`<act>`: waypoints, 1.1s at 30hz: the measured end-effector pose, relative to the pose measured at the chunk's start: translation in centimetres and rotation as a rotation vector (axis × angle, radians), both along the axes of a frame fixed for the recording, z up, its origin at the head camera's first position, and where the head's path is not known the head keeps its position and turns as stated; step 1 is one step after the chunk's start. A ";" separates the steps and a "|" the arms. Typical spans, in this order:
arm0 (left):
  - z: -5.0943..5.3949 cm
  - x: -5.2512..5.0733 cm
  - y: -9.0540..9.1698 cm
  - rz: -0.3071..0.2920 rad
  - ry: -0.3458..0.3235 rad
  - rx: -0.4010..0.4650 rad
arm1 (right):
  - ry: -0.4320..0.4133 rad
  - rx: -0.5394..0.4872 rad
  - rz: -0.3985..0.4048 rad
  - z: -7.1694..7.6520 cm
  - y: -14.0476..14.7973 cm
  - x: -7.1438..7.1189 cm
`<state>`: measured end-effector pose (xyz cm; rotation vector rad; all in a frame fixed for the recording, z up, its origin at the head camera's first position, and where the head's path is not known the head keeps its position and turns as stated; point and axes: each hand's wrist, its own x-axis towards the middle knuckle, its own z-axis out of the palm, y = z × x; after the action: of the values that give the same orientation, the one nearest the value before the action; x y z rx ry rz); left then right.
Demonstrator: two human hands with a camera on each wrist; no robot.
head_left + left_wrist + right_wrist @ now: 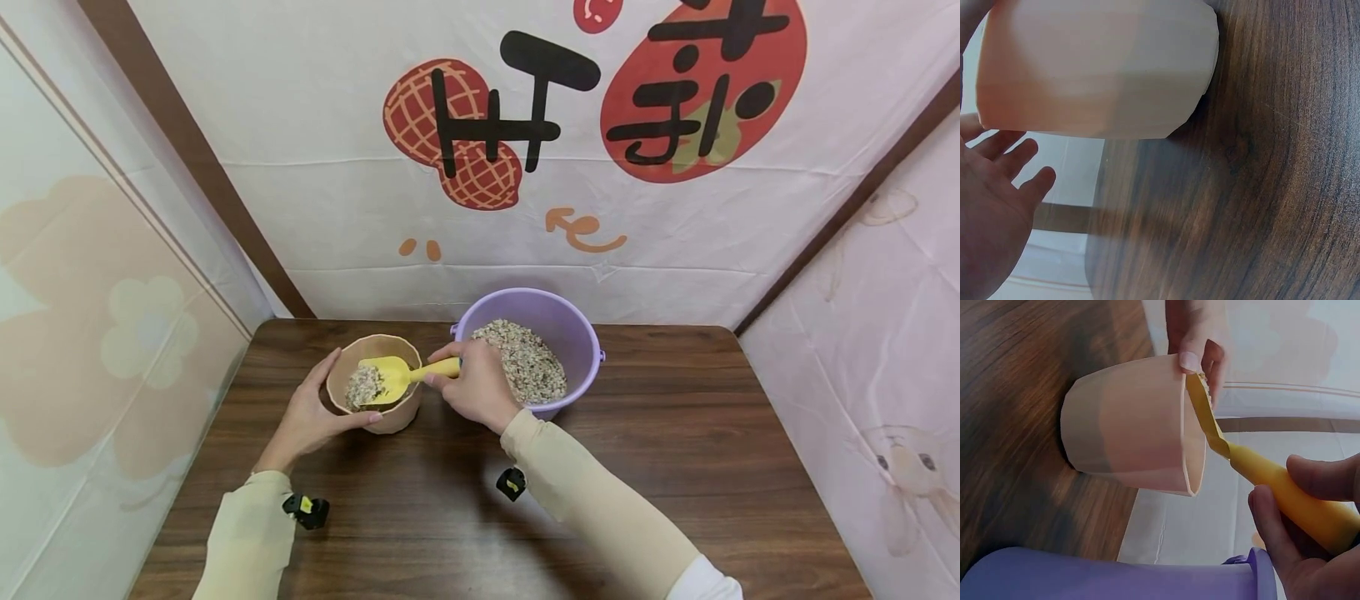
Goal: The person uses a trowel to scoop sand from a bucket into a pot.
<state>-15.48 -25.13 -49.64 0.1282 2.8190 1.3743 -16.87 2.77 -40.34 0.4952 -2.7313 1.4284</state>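
My right hand [480, 385] grips the handle of a yellow scoop [397, 375], its blade reaching over the mouth of a peach-coloured faceted pot [397, 417]. A grainy, pale speckled mix [365, 386] lies on the blade's front end; whether some is inside the pot is hard to tell. In the right wrist view the scoop [1207, 415] slants at the pot's rim. My left hand [311, 417] holds the pot by its rim, thumb at the near side and fingers around the far left. The pot [1097, 69] stands on the table in the left wrist view.
Just right of the pot, a purple bucket [577, 333] holds more of the speckled mix [525, 358]. Both containers stand near the back edge of the brown wooden table [660, 467]. A printed white cloth [322, 208] hangs behind, with patterned sheets at both sides.
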 end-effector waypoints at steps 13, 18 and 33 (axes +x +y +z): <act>-0.2 -0.2 -0.2 0.004 0.000 -0.019 | 0.024 0.152 0.035 0.7 -0.1 0.2; -0.3 -0.3 -0.2 0.000 0.013 -0.020 | 0.088 0.212 0.070 1.1 0.0 0.2; -0.4 -0.3 -0.2 -0.002 0.014 -0.017 | 0.198 0.282 0.106 2.3 0.8 0.7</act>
<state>-15.75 -25.33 -49.99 0.1403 2.8403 1.3539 -16.20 3.55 -38.05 0.7568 -2.7891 0.9513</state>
